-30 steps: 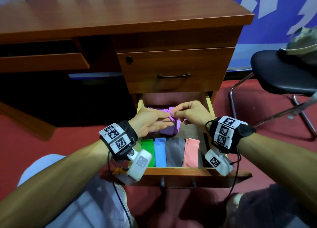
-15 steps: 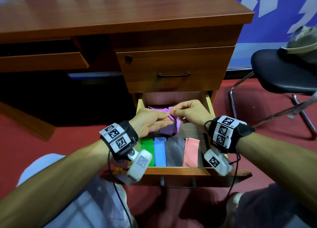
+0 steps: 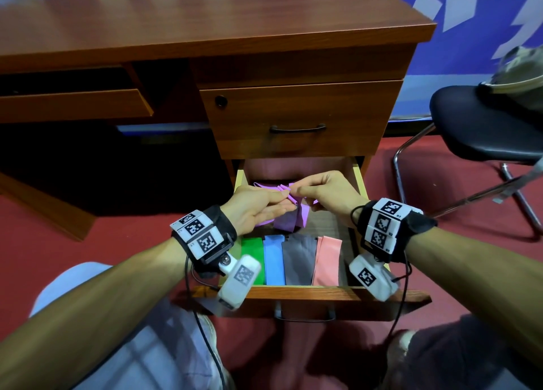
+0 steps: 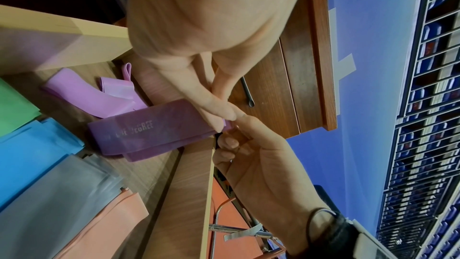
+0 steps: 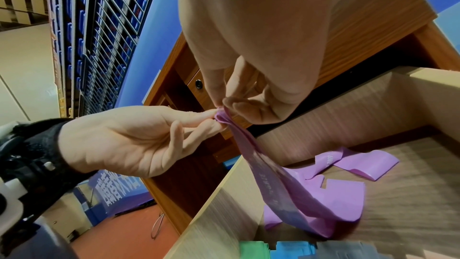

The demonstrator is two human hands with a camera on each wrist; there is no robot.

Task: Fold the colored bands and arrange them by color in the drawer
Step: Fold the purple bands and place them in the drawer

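Two hands on one purple band [image 3: 289,219], both pinching the same top edge above the back half of the open drawer [image 3: 302,294]. Left hand [image 3: 255,206] has thumb and forefinger closed on the gathered end, other fingers loose; right hand [image 3: 329,194] pinches the same bunch from the other side, remaining fingers curled in. Band hangs doubled from that pinch, its lower fold touching or just clearing the drawer floor, can't tell which. Front row is already laid flat side by side: green band [image 3: 252,256], blue band [image 3: 274,259], grey band [image 3: 298,257], pink band [image 3: 326,259]. More loose purple bands [image 5: 361,162] lie unfolded on the floor behind. Main risk as I see it: the layers in the pinch aren't aligned, edges look bunched, so if I press the fold down now it sets crooked and springs open. Thin stretchy material likely slides layer on layer; one layer slipping out of either pinch drops the whole fold. Second risk: the hanging tail snags the loose purple pieces and drags them along. Third: free space in the front row looks tight next to pink, so setting this down carelessly could ruck up pink or overlap it and break the color order.
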